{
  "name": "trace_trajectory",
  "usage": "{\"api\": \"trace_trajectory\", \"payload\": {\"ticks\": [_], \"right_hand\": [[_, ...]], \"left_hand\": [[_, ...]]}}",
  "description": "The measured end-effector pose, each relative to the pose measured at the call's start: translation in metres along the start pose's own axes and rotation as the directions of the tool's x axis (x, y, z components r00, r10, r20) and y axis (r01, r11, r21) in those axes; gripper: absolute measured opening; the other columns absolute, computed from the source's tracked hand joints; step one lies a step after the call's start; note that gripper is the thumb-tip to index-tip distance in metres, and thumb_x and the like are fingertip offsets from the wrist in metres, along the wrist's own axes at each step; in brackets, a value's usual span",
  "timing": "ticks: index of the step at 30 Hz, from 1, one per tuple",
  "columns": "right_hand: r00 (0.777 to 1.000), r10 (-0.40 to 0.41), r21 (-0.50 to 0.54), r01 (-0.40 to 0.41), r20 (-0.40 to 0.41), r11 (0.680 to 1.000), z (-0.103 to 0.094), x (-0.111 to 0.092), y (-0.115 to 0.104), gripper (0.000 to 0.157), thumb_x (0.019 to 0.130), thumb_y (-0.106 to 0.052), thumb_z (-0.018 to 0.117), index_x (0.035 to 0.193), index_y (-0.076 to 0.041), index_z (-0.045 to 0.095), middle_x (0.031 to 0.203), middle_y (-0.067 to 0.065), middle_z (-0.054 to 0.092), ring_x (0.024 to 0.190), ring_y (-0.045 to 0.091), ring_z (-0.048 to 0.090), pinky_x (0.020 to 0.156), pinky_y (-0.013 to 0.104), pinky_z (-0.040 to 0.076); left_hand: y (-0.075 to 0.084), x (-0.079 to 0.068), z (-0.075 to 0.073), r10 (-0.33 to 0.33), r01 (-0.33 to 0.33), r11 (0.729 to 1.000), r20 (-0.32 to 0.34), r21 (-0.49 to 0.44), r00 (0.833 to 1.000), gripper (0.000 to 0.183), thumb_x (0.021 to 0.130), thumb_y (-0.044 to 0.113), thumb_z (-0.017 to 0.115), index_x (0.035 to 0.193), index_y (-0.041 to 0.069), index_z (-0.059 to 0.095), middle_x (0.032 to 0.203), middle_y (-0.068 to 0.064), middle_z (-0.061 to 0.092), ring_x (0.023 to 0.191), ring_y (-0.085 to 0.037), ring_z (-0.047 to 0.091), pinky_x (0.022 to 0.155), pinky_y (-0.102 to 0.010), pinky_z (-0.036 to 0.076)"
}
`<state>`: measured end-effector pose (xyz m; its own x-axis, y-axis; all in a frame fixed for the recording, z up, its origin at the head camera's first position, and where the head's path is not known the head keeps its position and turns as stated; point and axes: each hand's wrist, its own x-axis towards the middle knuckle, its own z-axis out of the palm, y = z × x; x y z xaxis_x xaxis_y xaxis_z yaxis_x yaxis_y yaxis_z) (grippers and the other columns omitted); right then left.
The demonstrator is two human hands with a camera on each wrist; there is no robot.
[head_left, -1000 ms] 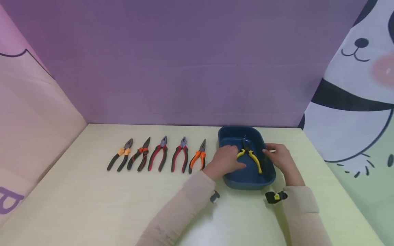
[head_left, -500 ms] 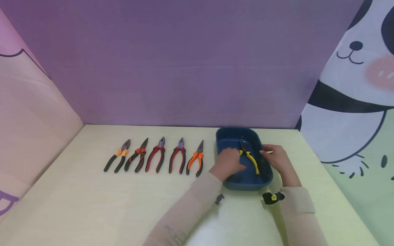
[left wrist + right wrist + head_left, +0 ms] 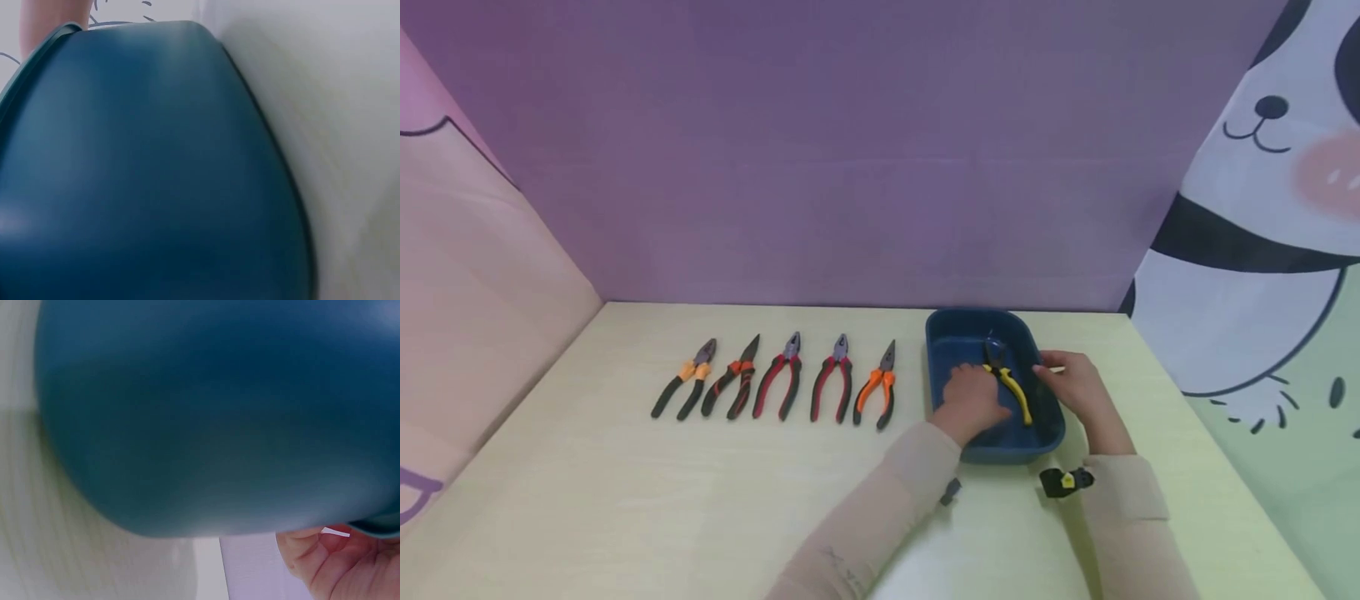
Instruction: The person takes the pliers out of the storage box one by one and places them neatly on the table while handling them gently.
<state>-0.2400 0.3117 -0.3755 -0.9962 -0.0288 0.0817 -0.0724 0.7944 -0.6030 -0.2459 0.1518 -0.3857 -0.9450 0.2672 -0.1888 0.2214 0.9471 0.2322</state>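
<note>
A dark blue plastic basin (image 3: 1007, 455) stands at the right of the table. Inside it lies a pair of pliers (image 3: 1018, 398) with yellow handles, jaws toward the back. My left hand (image 3: 972, 404) reaches over the basin's near left side and covers the left handle of these pliers. Its thumb sticks out to the right; the fingertips are hidden, so contact with the pliers cannot be told. At the basin's right side my right hand (image 3: 1078, 387) pinches the rim, also seen in the right wrist view, where that hand (image 3: 350, 562) meets the rim.
Left of the basin several pliers lie in a row, from orange-and-black pliers (image 3: 886, 379) and red-and-black pliers (image 3: 846, 367) to yellow-orange-and-black pliers (image 3: 699, 362). A purple backdrop (image 3: 865, 167) rises behind the table (image 3: 625, 500). The basin's outer wall (image 3: 150, 156) fills the left wrist view.
My left hand has moved right and deeper over the basin, nearer the yellow-handled pliers. The right hand stays at the rim. The head view has shifted slightly.
</note>
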Motion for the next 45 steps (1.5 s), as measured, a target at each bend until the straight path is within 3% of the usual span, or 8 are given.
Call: {"api": "trace_trajectory", "payload": {"ticks": [8,13,20,26,37,45], "right_hand": [[1.000,-0.019,0.010,0.019,-0.003,1.000,0.003,0.001,-0.002,0.035,0.092,-0.009,0.055,0.118,0.016,0.054,0.111,0.034,0.060,0.097,0.047,0.061,0.081,0.051,0.050],[1.000,-0.008,0.011,0.008,0.004,1.000,0.004,0.001,-0.003,0.036,0.092,-0.009,0.055,0.119,0.016,0.054,0.112,0.033,0.059,0.097,0.047,0.061,0.080,0.050,0.050],[1.000,0.015,-0.012,-0.014,0.013,1.000,0.000,0.000,-0.004,0.037,0.093,-0.011,0.053,0.120,0.014,0.053,0.114,0.033,0.059,0.099,0.046,0.061,0.081,0.051,0.050],[0.999,0.026,-0.017,-0.026,0.018,1.000,-0.002,-0.001,-0.002,0.038,0.094,-0.012,0.053,0.120,0.015,0.053,0.117,0.034,0.057,0.102,0.048,0.059,0.083,0.052,0.049],[0.999,0.032,-0.018,-0.032,0.006,0.999,-0.001,0.000,-0.002,0.037,0.093,-0.012,0.053,0.120,0.014,0.053,0.116,0.033,0.058,0.101,0.048,0.059,0.083,0.052,0.049],[0.999,0.032,-0.011,-0.032,0.010,0.999,0.001,0.000,-0.003,0.037,0.093,-0.012,0.053,0.120,0.014,0.054,0.117,0.033,0.057,0.102,0.048,0.059,0.083,0.052,0.049]], "left_hand": [[0.008,0.000,0.006,-0.064,0.064,0.997,0.014,-0.041,0.998,0.080,0.073,0.064,0.067,0.128,0.008,0.055,0.131,-0.009,0.052,0.116,-0.023,0.049,0.077,-0.030,0.052],[0.014,0.000,0.010,-0.086,0.086,0.996,0.011,0.016,0.996,0.085,0.073,0.068,0.064,0.132,0.008,0.051,0.132,-0.009,0.050,0.116,-0.022,0.048,0.075,-0.029,0.052],[0.029,0.001,0.017,-0.130,0.127,0.983,0.013,0.135,0.991,0.096,0.075,0.078,0.050,0.142,0.010,0.040,0.144,-0.008,0.041,0.124,-0.023,0.043,0.088,-0.031,0.049],[0.036,0.003,0.019,-0.157,0.149,0.971,0.028,0.186,0.987,0.096,0.074,0.083,0.041,0.140,0.013,0.043,0.143,-0.009,0.042,0.124,-0.024,0.043,0.090,-0.035,0.048],[0.041,0.008,0.019,-0.197,0.181,0.945,0.031,0.272,0.980,0.089,0.072,0.083,0.045,0.137,0.022,0.047,0.143,-0.002,0.043,0.120,-0.020,0.044,0.089,-0.031,0.046],[0.039,0.006,0.020,-0.208,0.192,0.942,0.028,0.274,0.978,0.092,0.071,0.085,0.043,0.138,0.021,0.047,0.143,-0.002,0.043,0.122,-0.021,0.044,0.092,-0.034,0.045]]}}
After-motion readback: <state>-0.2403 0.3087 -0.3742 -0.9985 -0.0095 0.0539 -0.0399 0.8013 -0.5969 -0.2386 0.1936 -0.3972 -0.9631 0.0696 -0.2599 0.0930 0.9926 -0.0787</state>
